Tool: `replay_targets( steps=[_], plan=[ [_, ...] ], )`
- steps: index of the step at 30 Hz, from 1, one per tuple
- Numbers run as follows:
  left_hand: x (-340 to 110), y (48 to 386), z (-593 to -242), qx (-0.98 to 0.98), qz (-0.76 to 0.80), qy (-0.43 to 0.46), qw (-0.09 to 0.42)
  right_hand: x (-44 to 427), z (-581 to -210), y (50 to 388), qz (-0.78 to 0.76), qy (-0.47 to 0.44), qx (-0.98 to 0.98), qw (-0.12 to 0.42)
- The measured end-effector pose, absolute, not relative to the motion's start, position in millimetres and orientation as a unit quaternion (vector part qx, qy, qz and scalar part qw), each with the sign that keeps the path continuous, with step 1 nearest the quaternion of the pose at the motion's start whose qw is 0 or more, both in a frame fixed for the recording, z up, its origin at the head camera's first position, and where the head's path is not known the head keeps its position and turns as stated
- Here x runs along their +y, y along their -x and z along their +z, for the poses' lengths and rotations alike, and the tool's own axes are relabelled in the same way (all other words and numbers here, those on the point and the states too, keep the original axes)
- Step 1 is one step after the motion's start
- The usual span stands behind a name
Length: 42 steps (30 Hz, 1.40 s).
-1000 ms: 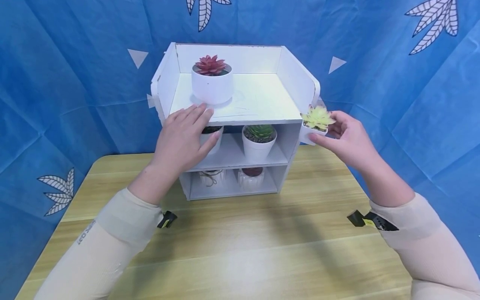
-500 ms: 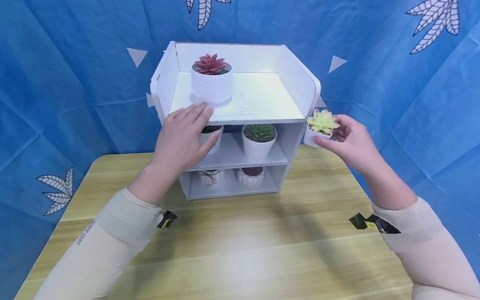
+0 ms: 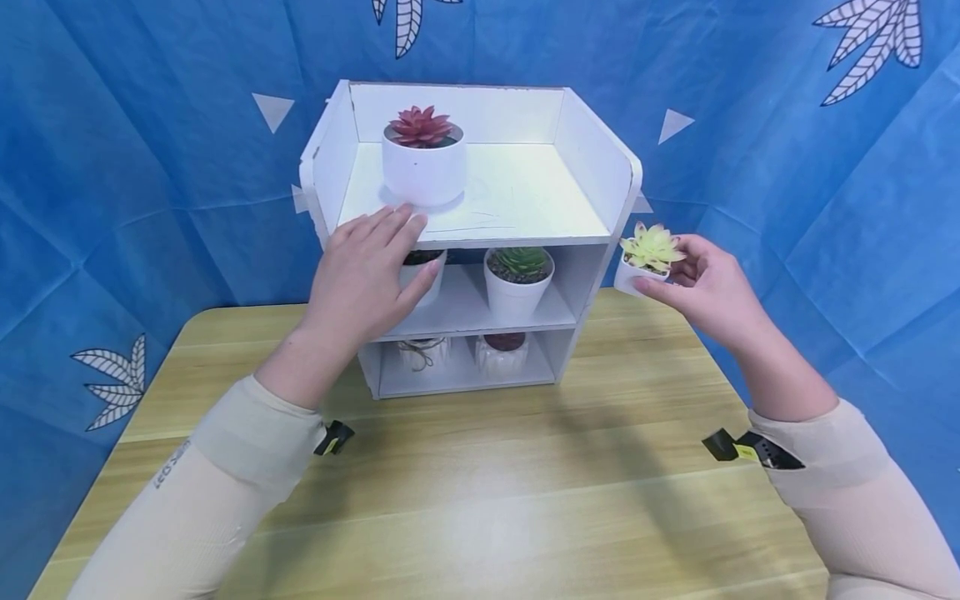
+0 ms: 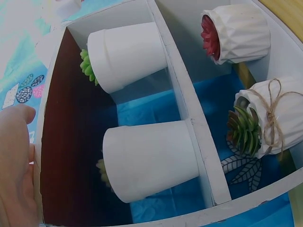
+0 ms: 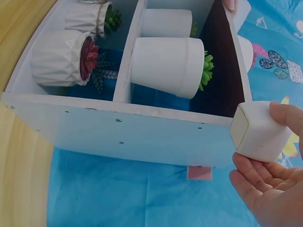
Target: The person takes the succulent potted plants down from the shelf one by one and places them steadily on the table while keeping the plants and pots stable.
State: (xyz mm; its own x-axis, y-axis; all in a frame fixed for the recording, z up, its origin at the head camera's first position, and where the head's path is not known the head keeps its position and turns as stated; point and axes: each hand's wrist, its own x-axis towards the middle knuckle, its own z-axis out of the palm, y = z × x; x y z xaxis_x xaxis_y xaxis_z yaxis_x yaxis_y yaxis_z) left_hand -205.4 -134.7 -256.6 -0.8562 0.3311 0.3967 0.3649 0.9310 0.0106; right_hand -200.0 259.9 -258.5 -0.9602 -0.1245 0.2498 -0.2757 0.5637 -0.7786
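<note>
My right hand (image 3: 718, 290) pinches a small square white pot with a yellow-green succulent (image 3: 651, 247), held in the air just right of the white shelf unit (image 3: 540, 204). From the right wrist view the tilted pot (image 5: 262, 135) sits between thumb and fingers, beside the shelf's upper side edge. My left hand (image 3: 363, 275) rests with extended fingers on the front edge of the top board, close to a round white pot with a red succulent (image 3: 424, 171). Its thumb (image 4: 21, 116) shows at that board in the left wrist view.
On the middle shelf stand two white pots, one with a green succulent (image 3: 519, 283), the other partly behind my left hand. Two ribbed white pots occupy the bottom shelf, one (image 4: 279, 116) tied with twine. The wooden table (image 3: 480, 492) lies below; a blue cloth (image 3: 225, 167) hangs behind.
My right hand has moved slightly right and down with the small succulent pot, away from the shelf's side. The left hand has stayed on the top board's edge.
</note>
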Motion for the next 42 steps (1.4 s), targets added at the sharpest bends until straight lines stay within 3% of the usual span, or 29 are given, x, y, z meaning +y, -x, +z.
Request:
replay_targets(
  steps=[42],
  plan=[
    [-135, 206, -260, -0.959, -0.04, 0.182, 0.215, 276, -303, 229, 0.438, -0.072, -0.895, 0.043]
  ],
)
